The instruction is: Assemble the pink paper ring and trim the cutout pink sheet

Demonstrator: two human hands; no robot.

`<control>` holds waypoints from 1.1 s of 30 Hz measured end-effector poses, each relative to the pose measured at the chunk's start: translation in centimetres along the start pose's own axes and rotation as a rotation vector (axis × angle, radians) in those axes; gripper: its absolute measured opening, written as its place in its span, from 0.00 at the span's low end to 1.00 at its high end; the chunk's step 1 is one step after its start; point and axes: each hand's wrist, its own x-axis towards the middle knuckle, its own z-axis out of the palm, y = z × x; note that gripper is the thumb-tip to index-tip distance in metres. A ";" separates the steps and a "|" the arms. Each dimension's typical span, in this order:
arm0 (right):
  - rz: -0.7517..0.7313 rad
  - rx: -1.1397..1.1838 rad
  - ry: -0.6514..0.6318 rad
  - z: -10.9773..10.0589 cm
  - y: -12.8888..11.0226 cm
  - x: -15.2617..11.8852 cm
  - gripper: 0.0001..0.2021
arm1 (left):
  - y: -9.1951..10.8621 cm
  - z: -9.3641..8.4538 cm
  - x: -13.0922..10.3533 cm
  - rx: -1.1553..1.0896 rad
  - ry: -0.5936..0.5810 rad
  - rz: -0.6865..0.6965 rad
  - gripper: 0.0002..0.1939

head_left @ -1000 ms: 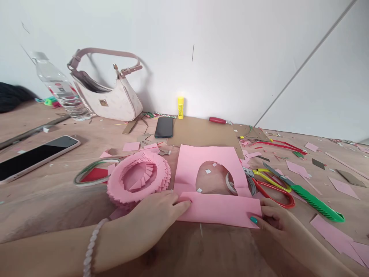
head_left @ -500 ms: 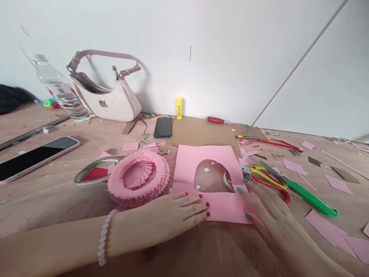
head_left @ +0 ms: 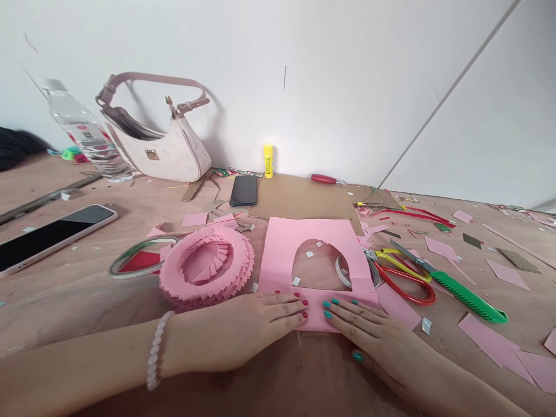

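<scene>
Head view: both hands flat on the near strip of the pink sheet [head_left: 278,249], table [head_left: 78,301] underneath.
Sheet: pink, with a big rounded hole cut in the middle; lies flat at table centre, near edge folded (or doubled, hard to tell) under the hands.
Left hand [head_left: 243,330]: open, palm down, fingers spread, red nails, pressing the sheet's near-left edge; nothing grasped. Bead bracelet [head_left: 155,350] on the wrist.
Right hand [head_left: 373,339]: open, palm down, teal nails, pressing the near-right edge; nothing grasped. Fingertips of the two hands almost meet.
Tape roll [head_left: 345,272]: seen through the hole, at its right side.
Ring [head_left: 206,266]: pink folded-paper ring, just left of the sheet, touching the left hand's far side.
Scissors [head_left: 403,278]: red and yellow handles, just right of the sheet.
Cutter [head_left: 460,292]: green, right of the scissors.
Far side: cardboard [head_left: 304,200], black phone [head_left: 244,190], glue stick [head_left: 268,160], bag [head_left: 160,145], bottle [head_left: 82,130] (all by the wall).
Left edge: second phone [head_left: 52,234].
Scraps: pink offcuts scattered right.
</scene>
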 end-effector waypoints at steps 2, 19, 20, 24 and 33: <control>0.013 0.005 -0.030 -0.2 -0.1 0.0 0.28 | -0.1 -0.2 0.0 -0.011 -0.028 -0.009 0.24; -0.026 0.049 -0.174 -0.6 0.6 0.0 0.32 | -0.2 -0.3 -0.5 -0.040 -0.082 -0.035 0.26; -0.036 0.046 -0.171 -0.6 0.7 -0.1 0.32 | -0.1 -0.4 -0.6 -0.054 -0.092 -0.040 0.26; -0.068 0.046 -0.153 -0.7 0.7 -0.1 0.34 | 0.1 -0.6 -0.8 -0.100 -0.131 -0.072 0.32; -0.071 0.050 -0.137 -0.6 0.8 -0.1 0.36 | -0.1 -0.5 -1.2 -0.125 -0.102 -0.026 0.37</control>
